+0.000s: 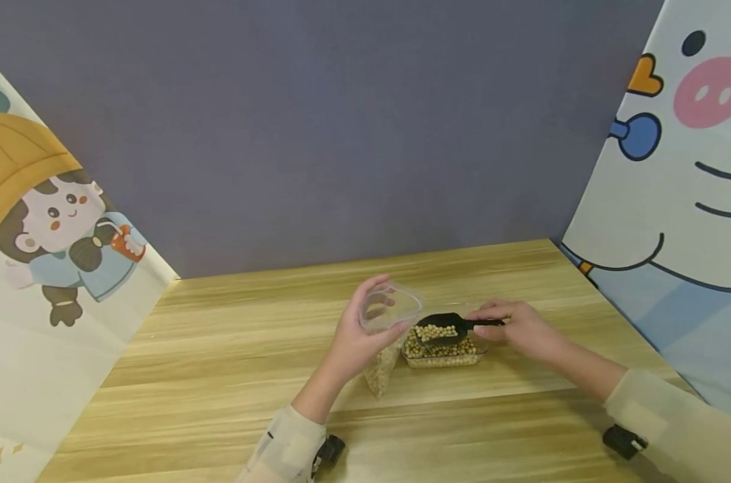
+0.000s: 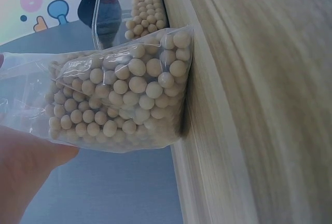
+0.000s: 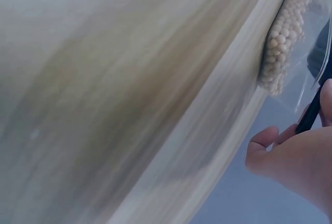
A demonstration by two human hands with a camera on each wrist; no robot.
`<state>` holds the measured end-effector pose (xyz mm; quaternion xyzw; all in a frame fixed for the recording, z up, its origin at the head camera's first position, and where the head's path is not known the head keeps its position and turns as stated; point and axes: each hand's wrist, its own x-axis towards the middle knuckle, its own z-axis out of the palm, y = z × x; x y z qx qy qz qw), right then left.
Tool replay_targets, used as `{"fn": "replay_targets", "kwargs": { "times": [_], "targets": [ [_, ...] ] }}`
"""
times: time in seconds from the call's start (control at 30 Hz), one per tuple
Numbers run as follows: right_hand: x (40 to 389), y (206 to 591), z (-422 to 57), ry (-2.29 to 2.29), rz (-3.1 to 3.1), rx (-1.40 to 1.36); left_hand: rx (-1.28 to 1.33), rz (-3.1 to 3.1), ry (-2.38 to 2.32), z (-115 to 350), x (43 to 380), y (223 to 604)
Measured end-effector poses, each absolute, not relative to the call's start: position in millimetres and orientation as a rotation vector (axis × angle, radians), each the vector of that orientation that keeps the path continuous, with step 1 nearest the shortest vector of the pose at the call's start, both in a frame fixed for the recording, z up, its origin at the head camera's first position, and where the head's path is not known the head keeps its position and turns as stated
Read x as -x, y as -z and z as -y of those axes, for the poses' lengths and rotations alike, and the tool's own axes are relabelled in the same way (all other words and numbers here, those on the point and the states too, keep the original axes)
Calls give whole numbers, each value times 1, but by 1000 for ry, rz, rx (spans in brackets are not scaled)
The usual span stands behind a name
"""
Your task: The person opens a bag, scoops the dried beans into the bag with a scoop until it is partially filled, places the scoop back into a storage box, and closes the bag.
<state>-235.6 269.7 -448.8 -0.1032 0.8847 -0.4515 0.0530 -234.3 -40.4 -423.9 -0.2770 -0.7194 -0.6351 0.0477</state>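
My left hand holds a clear plastic bag near its open mouth, thumb on one side and fingers on the other. Pale yellow soybeans fill the lower part of the bag, which stands upright on the table. In my right hand is the handle of a black scoop. The scoop carries a heap of soybeans and hangs over a clear rectangular container, its tip close to the bag. More soybeans lie in the container, partly hidden beneath the scoop.
A wood-grain table carries the bag and container. Behind it rises a plain grey-blue panel. Cartoon-printed panels stand at the left and right. A small black device sits at each wrist.
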Motion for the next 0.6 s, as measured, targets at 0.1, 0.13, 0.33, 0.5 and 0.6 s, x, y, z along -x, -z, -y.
{"fn": "replay_targets", "kwargs": {
  "times": [0.1,0.13,0.33,0.5,0.6],
  "targets": [
    [234,449,-276,1408,-2673,310,839,2199,1930,40,234,425],
    [234,449,-278,1415,-2676,300,837,2200,1927,41,234,425],
    [235,429,-287,1412,-2707,268,830,2213,1912,41,236,426],
    [235,394,-289,1310,-2759,271,835,2207,1918,41,235,425],
    [235,371,-286,1276,-2794,278,835,2211,1917,41,235,425]
  ]
}}
